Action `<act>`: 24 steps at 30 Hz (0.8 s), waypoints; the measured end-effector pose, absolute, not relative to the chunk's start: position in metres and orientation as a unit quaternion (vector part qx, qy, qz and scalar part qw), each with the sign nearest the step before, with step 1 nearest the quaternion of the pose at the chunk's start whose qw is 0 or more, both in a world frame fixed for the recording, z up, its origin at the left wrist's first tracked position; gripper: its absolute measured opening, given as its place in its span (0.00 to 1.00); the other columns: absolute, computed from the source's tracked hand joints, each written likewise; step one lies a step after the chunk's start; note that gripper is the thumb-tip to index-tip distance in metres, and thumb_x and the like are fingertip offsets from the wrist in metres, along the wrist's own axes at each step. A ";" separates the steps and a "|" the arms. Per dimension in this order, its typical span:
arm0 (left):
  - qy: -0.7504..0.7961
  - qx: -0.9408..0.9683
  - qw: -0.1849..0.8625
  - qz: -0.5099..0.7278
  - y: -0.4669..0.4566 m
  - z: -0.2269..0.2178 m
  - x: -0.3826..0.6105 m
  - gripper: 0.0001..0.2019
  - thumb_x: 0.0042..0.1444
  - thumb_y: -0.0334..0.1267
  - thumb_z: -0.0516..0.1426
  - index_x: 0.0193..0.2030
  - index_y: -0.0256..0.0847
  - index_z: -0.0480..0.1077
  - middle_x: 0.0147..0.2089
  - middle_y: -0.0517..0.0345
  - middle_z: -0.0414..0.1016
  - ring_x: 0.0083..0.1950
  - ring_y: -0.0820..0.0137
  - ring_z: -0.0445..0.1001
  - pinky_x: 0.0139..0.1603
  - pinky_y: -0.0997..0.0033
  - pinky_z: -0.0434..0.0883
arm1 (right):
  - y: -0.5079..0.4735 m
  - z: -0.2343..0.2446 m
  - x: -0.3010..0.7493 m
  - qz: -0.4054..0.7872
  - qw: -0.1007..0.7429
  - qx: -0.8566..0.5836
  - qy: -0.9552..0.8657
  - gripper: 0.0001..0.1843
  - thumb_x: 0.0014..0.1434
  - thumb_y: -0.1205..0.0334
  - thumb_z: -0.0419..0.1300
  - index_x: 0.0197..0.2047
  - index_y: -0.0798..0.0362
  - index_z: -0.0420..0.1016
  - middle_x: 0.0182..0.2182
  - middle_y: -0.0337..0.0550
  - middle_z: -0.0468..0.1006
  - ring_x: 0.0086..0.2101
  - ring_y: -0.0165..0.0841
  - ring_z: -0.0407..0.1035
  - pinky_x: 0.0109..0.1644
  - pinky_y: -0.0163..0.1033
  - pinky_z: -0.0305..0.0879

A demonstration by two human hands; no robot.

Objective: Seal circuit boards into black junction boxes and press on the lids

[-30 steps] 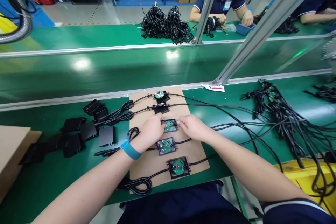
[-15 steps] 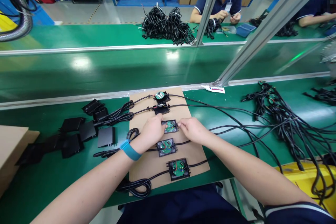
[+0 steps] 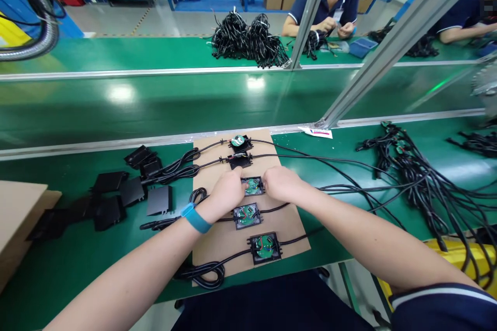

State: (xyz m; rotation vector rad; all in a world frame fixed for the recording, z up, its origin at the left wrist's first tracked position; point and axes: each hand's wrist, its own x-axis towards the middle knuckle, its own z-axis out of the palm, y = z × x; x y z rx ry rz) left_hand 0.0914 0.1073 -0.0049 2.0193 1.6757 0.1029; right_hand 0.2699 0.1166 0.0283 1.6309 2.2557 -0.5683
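A small open black plastic box (image 3: 254, 185) with a green circuit board inside lies on a cardboard sheet (image 3: 237, 267). My left hand (image 3: 230, 190) grips its left end, fingers closed, with the thumb at the rim. Curled against the right end is my right hand (image 3: 280, 184), closed around the black cable (image 3: 330, 189) where it meets the box; the fingertips are partly hidden. Nearer me lie two similar boxes, a middle box (image 3: 247, 215) and a front box (image 3: 265, 247). Farther off are two more, a back box (image 3: 239, 143) and a tilted box (image 3: 240, 160).
Black covers (image 3: 159, 200) lie in a loose group on the left, near a carton (image 3: 21, 212). Bundled cables (image 3: 415, 176) spread over the right side, above a yellow bin (image 3: 438, 253). A tube (image 3: 317, 133) lies by the metal post. Co-workers sit across the bench.
My right hand has curled further in, its fingers turned down at the box's right end. My left hand keeps its hold on the box. The view has shifted slightly.
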 end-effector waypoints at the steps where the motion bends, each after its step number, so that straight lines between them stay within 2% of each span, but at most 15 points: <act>1: 0.617 0.743 0.256 0.037 0.107 -0.005 0.091 0.07 0.59 0.35 0.62 0.40 0.40 0.66 0.40 0.48 0.79 0.43 0.58 0.77 0.39 0.65 0.65 | 0.115 0.030 0.269 -0.191 0.150 0.570 0.785 0.12 0.60 0.67 0.57 0.39 0.57 0.84 0.39 0.57 0.83 0.40 0.45 0.76 0.40 0.42 0.66; 3: 0.617 0.743 0.256 0.038 0.108 -0.005 0.091 0.07 0.59 0.35 0.62 0.40 0.40 0.67 0.40 0.48 0.79 0.42 0.58 0.77 0.38 0.65 0.65 | 0.108 0.030 0.269 -0.161 0.107 0.569 0.799 0.13 0.62 0.67 0.57 0.40 0.58 0.83 0.41 0.58 0.81 0.44 0.46 0.74 0.44 0.44 0.67; 6: 0.611 0.749 0.253 0.045 0.108 -0.008 0.089 0.07 0.59 0.34 0.61 0.41 0.40 0.67 0.40 0.48 0.79 0.42 0.58 0.77 0.38 0.65 0.65 | 0.094 0.018 0.273 -0.130 -0.048 0.503 0.853 0.14 0.67 0.63 0.55 0.45 0.56 0.83 0.49 0.56 0.78 0.50 0.45 0.69 0.54 0.48 0.67; 8: 0.608 0.753 0.250 0.047 0.109 -0.010 0.088 0.06 0.59 0.34 0.61 0.41 0.40 0.68 0.40 0.48 0.79 0.41 0.59 0.77 0.37 0.65 0.65 | 0.087 0.006 0.276 -0.141 -0.107 0.444 0.879 0.14 0.69 0.60 0.56 0.46 0.54 0.84 0.52 0.55 0.75 0.51 0.44 0.68 0.57 0.50 0.66; 13: 0.608 0.752 0.250 0.057 0.107 -0.008 0.085 0.07 0.59 0.38 0.62 0.40 0.40 0.68 0.40 0.50 0.80 0.40 0.59 0.78 0.37 0.65 0.66 | 0.086 -0.018 0.284 -0.164 -0.100 0.393 0.899 0.15 0.69 0.56 0.58 0.49 0.54 0.84 0.58 0.55 0.74 0.51 0.45 0.65 0.56 0.53 0.67; 16: 0.601 0.761 0.237 0.050 0.099 -0.003 0.081 0.10 0.60 0.42 0.61 0.43 0.38 0.69 0.42 0.46 0.80 0.44 0.56 0.78 0.41 0.63 0.69 | 0.090 -0.021 0.289 -0.172 -0.101 0.380 0.903 0.14 0.68 0.56 0.60 0.49 0.52 0.84 0.61 0.53 0.72 0.50 0.44 0.64 0.56 0.53 0.67; 19: 0.589 0.773 0.226 0.059 0.089 0.000 0.070 0.13 0.65 0.45 0.57 0.47 0.36 0.71 0.46 0.42 0.80 0.48 0.54 0.78 0.47 0.60 0.71 | 0.092 -0.023 0.292 -0.174 -0.115 0.372 0.905 0.14 0.67 0.56 0.61 0.50 0.50 0.84 0.59 0.51 0.74 0.49 0.43 0.64 0.55 0.52 0.66; 24: 0.559 0.788 0.250 0.057 0.086 -0.004 0.047 0.09 0.66 0.37 0.53 0.41 0.40 0.74 0.42 0.48 0.81 0.45 0.58 0.78 0.47 0.62 0.70 | 0.092 -0.024 0.291 -0.171 -0.129 0.372 0.903 0.13 0.66 0.55 0.62 0.47 0.51 0.85 0.54 0.51 0.76 0.48 0.43 0.63 0.55 0.50 0.65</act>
